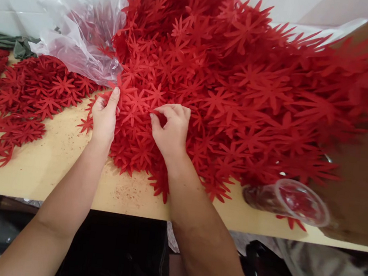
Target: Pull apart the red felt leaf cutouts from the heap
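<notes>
A big heap of red flower-shaped pieces [229, 103] covers the middle and right of the table. At its left edge my left hand [106, 112] is closed, thumb up, on a red piece [124, 88] at its fingertips. My right hand [171, 129] is over the front of the heap, thumb and forefinger pinched together near the red petals. Whatever lies between those fingertips is too small to make out. A smaller pile of darker red pieces [41, 92] lies to the left of my hands.
Clear plastic bags [81, 38] stand behind the left pile, near a dark green cloth [6, 43]. A transparent plastic cup [300, 202] lies tilted at the front right, beside a brown cardboard surface [361, 179]. Small crumbs dot the pale table [55, 157].
</notes>
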Available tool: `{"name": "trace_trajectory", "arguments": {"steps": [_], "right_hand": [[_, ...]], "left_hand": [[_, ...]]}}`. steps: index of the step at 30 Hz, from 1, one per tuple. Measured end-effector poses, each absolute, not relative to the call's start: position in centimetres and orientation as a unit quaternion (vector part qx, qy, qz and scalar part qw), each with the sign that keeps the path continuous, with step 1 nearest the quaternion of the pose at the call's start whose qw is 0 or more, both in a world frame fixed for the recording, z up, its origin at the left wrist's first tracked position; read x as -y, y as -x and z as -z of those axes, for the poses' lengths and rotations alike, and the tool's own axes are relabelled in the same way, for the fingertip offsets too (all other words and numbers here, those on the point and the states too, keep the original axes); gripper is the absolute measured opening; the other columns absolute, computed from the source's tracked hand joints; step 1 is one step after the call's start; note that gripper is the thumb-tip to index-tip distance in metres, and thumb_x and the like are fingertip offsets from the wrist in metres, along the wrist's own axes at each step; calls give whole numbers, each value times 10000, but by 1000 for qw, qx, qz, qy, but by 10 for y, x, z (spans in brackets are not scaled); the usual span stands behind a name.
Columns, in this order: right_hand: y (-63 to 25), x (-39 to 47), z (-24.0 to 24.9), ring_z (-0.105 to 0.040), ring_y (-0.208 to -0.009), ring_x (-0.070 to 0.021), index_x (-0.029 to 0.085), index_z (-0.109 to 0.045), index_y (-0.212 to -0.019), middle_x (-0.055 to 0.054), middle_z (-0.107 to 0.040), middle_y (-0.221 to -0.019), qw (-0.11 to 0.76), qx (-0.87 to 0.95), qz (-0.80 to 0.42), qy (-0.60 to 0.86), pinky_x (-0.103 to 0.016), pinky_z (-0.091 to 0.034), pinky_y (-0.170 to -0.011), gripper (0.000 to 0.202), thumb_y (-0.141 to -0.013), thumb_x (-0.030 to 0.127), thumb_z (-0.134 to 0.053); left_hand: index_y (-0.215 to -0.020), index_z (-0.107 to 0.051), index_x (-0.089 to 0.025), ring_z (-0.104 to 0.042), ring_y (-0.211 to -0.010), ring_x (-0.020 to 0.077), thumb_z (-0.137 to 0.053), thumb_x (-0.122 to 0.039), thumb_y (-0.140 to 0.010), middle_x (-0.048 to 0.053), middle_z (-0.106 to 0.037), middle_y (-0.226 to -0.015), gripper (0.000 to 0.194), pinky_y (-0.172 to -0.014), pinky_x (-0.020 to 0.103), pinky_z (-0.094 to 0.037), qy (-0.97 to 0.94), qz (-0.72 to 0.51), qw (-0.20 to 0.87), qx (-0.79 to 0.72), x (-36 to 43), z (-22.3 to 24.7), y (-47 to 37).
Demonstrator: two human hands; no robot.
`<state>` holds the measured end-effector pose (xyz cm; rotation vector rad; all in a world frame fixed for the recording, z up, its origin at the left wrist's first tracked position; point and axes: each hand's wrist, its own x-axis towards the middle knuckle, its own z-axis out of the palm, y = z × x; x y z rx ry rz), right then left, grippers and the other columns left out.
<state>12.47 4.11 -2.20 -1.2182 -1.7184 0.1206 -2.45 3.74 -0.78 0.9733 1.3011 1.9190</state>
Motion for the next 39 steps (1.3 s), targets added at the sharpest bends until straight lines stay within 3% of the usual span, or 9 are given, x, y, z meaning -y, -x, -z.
{"name": "trace_trajectory", "arguments": {"steps": [4, 7, 12, 15, 21, 26, 32, 39], "right_hand": [[-128, -43, 20, -495, -762, -190, 196, -610, -748, -54, -605, -739, 535, 676, -69, 503, -388, -423, -780, 207, -813, 335, -472], [-130, -44, 19, -510, -762, -183, 203, -621, -805, -60, -612, -760, 555, 654, -104, 504, -387, -421, -792, 364, -871, 430, -344], [-130, -40, 15, -496, -1038, -234, 221, -582, -1095, -103, -584, -1048, 567, 657, -36, 497, -470, -365, -942, 424, -835, 503, -402], [-128, -35, 10, -473, -1108, -233, 250, -556, -1128, -90, -556, -1141, 556, 684, -32, 472, -471, -360, -969, 414, -812, 499, -456], [-125, -35, 12, -550, -768, -160, 196, -593, -764, -34, -595, -739, 573, 677, -165, 431, -368, -468, -777, 276, -791, 457, -506], [-133, -43, 18, -534, -689, -143, 196, -569, -765, -18, -543, -703, 629, 587, -186, 475, -351, -470, -721, 279, -794, 464, -495], [-142, -48, 23, -538, -944, -214, 242, -517, -1179, -98, -518, -1063, 639, 612, -82, 459, -411, -489, -775, 423, -774, 363, -533], [-123, -32, 17, -501, -968, -236, 184, -609, -977, -103, -563, -990, 585, 681, 37, 440, -475, -410, -874, 245, -779, 287, -507]], "left_hand": [[-679, -518, -197, -537, -553, 77, -594, -540, -712, -46, -482, -547, 353, -535, 224, -449, -367, -729, 313, -486, -36, 5, 22], [-709, -534, -195, -557, -583, 76, -597, -543, -707, -40, -533, -584, 353, -589, 225, -477, -381, -727, 306, -483, -35, 4, 21], [-781, -568, -184, -597, -686, 87, -667, -471, -665, -20, -637, -723, 325, -710, 246, -496, -416, -703, 320, -480, -31, 4, 13], [-759, -588, -181, -602, -702, 96, -688, -379, -665, -11, -654, -744, 240, -711, 248, -489, -483, -652, 330, -482, -26, 4, 5], [-840, -631, -180, -610, -783, 115, -612, -167, -713, 23, -680, -852, 130, -787, 277, -485, -620, -541, 297, -485, -16, 2, -4], [-891, -646, -181, -623, -817, 126, -531, -177, -780, 38, -683, -885, 160, -842, 315, -489, -623, -537, 297, -484, -16, 5, -2], [-1176, -541, -218, -466, -1194, 232, -628, -154, -680, 94, -515, -1250, 507, -1057, 426, -346, -631, -539, 136, -541, -18, 9, 14], [-1052, -620, -183, -500, -1140, 189, -511, -200, -766, 83, -563, -1168, 307, -1040, 359, -361, -646, -389, -30, -656, -15, -25, 87]]}}
